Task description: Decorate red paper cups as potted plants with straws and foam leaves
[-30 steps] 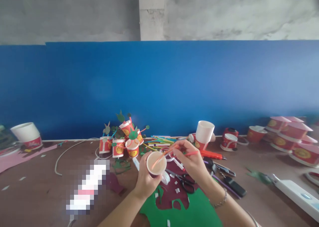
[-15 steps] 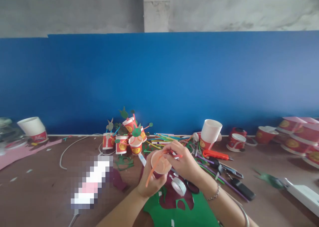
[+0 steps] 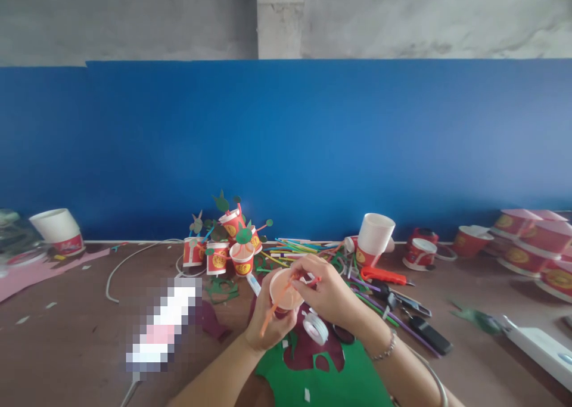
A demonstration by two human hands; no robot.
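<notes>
My left hand (image 3: 259,328) is wrapped round a paper cup (image 3: 286,292) whose open mouth faces up toward me. In a pinch, the fingers of my right hand (image 3: 328,291) hold an orange drinking straw (image 3: 272,314) at the cup's rim. The straw slants across the mouth, its free end hanging toward my left wrist. Whether it is fixed to the cup I cannot tell. Below my hands are a roll of tape (image 3: 315,328), the black handle of scissors (image 3: 344,334), maroon paper (image 3: 297,359) and green paper (image 3: 335,383) with shapes cut out.
Red paper cups (image 3: 217,258) decorated with straws and green cutouts cluster by the blue wall (image 3: 286,151). Loose straws (image 3: 299,247) lie behind my hands. To the right are stacked cups (image 3: 376,234), an orange cutter (image 3: 386,275) and a black key fob (image 3: 426,334). A blurred-out device (image 3: 163,326) lies left.
My right-hand fingers have shifted slightly along the straw at the cup's rim. The cup stays in my left hand, and the whole view has moved a little.
</notes>
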